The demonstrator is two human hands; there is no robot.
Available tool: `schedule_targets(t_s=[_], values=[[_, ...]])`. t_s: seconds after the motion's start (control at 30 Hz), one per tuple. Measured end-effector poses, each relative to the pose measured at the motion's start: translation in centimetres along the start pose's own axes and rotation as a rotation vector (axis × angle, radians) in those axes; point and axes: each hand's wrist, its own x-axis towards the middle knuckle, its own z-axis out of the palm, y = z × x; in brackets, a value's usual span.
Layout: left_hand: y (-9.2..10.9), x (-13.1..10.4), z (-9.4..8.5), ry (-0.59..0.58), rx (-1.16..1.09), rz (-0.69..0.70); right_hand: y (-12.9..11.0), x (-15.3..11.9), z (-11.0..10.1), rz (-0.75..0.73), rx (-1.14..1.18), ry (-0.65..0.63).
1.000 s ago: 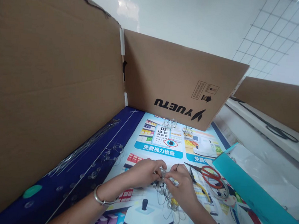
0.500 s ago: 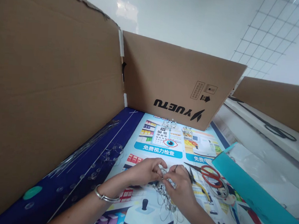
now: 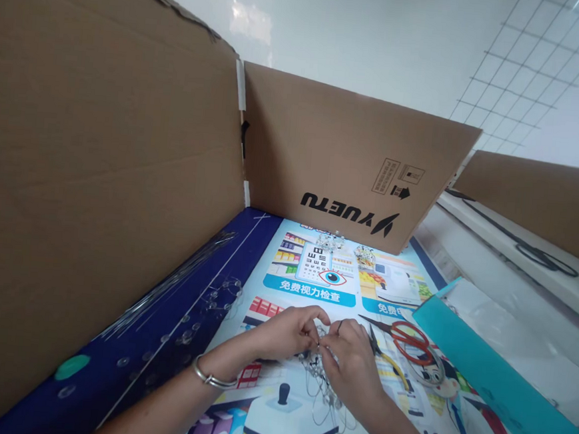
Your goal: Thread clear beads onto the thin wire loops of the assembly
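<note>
My left hand [image 3: 288, 332], with a silver bangle at its wrist, meets my right hand [image 3: 353, 356] above the printed table cover. Both are closed, fingertips pinched together at one end of a tangle of thin wire with clear beads [image 3: 328, 394]. The tangle hangs below the fingers and rests on the cover. What exactly the fingertips pinch is too small to tell, though it looks like the wire. A dark ring or loop is on a finger of my right hand.
Right of my hands lie red-handled scissors [image 3: 413, 340], yellow-handled pliers [image 3: 392, 369] and a roll of clear line [image 3: 430, 372]. A teal box [image 3: 496, 387] stands farther right. Beaded wire bundles [image 3: 330, 241] lie by the cardboard wall [image 3: 345, 141]. Wires [image 3: 168, 284], clear discs and a green piece [image 3: 72, 367] lie left.
The whole view has shifted slightly, so things appear a little farther right. Both hands keep nearly the same pose at the wire tangle.
</note>
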Motion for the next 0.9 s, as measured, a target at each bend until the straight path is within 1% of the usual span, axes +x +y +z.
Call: schedule_targets(t_s=[0.1, 0.2, 0.37, 0.47, 0.53, 0.6, 0.63, 0.7, 0.83, 0.9], values=[[-0.2, 0.1, 0.1, 0.001, 0.006, 0.004, -0.2, 0.0, 0.3, -0.027, -0.044, 0.028], [0.0, 0.0, 0.1, 0.0, 0.023, -0.003, -0.3, -0.2, 0.5, -0.025, -0.073, 0.039], [0.9, -0.4, -0.2, 0.035, 0.148, 0.05, -0.1, 0.0, 0.0, -0.009, -0.081, 0.015], [1.2, -0.5, -0.5, 0.047, 0.175, 0.071, 0.2, 0.0, -0.4, 0.012, -0.087, 0.02], [1.2, -0.5, -0.8, 0.076, 0.179, 0.084, 0.4, 0.0, -0.7, 0.027, -0.088, 0.026], [1.1, -0.4, -1.2, 0.13, 0.155, 0.089, 0.6, 0.1, -1.1, 0.048, -0.088, 0.035], [1.0, -0.4, -1.3, 0.153, 0.116, 0.084, 0.8, 0.2, -1.2, 0.062, -0.088, 0.039], [0.8, -0.3, -1.5, 0.155, -0.027, 0.05, 1.1, 0.3, -1.5, 0.087, -0.08, 0.046], [1.0, -0.2, -1.0, 0.064, -0.427, -0.032, 1.3, 0.5, -1.4, 0.122, -0.041, 0.05], [1.3, -0.3, -0.5, 0.032, -0.55, -0.03, 1.1, 0.4, -1.1, 0.136, -0.025, 0.05]])
